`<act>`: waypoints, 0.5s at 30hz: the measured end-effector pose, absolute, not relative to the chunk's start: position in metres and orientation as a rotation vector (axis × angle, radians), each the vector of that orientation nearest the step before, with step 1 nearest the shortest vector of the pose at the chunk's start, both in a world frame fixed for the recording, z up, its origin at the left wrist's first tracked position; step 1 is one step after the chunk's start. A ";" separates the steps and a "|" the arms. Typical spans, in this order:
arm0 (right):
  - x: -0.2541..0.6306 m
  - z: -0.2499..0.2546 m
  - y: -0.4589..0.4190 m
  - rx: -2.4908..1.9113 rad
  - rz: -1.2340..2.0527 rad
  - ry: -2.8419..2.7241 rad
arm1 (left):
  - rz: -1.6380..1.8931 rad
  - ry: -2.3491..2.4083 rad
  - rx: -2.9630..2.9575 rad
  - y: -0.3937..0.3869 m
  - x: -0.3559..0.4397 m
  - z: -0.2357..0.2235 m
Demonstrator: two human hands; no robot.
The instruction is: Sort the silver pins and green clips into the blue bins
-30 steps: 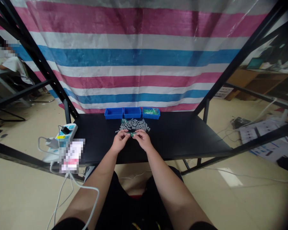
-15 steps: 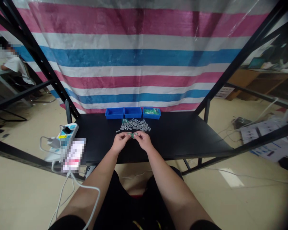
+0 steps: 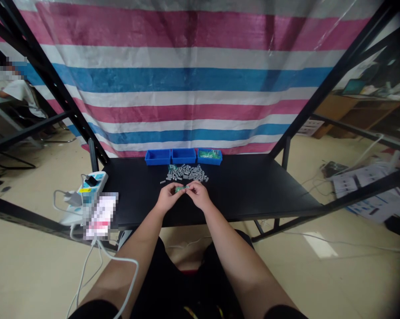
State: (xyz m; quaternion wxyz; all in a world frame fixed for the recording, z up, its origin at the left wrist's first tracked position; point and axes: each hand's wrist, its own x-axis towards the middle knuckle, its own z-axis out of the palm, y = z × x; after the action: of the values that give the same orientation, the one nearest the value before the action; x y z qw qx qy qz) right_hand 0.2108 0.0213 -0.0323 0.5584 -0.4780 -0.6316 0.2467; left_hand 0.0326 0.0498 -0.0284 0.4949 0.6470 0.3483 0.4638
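My left hand (image 3: 167, 196) is closed, its thumb and fingertips pinching a small green piece (image 3: 179, 189) that looks like a circuit board. My right hand (image 3: 198, 194) meets it from the other side, its fingertips closed on a small silvery part (image 3: 187, 187) at the board's right end. The fingers cover most of both pieces, so I cannot tell whether they are joined. Just beyond my hands lies a pile of small grey metal-looking parts (image 3: 188, 173), with a bit of green at its far left. One loose grey part (image 3: 163, 182) rests apart, left of the pile.
Three blue bins stand along the back of the black table (image 3: 253, 190); the right bin (image 3: 209, 161) holds green pieces. A white power strip (image 3: 98, 181) with cables and a blurred-out phone-like object sit at the left edge. Striped sheeting hangs behind, between black frame posts. Another person sits far left.
The green board, held level between both hands before, has turned and now shows more in my left fingers. My right fingertips have shifted slightly at its right end.
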 end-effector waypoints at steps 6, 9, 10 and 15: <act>0.207 -0.030 0.020 -1.107 0.545 -1.487 | 1.146 0.886 1.494 0.055 0.033 -0.032; 0.206 -0.030 0.021 -1.113 0.547 -1.474 | 1.147 0.900 1.428 0.056 0.034 -0.030; 0.207 -0.030 0.021 -1.118 0.549 -1.467 | 1.143 0.899 1.406 0.056 0.034 -0.030; 0.209 -0.032 0.024 -1.108 0.664 -1.381 | 1.135 0.844 1.302 0.057 0.034 -0.030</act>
State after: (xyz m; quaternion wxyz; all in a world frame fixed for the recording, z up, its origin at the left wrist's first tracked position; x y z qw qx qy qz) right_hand 0.2087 0.0237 -0.0323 0.5853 -0.4752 -0.5920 0.2849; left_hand 0.0345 0.0568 -0.0296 0.5726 0.5552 0.3599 0.4842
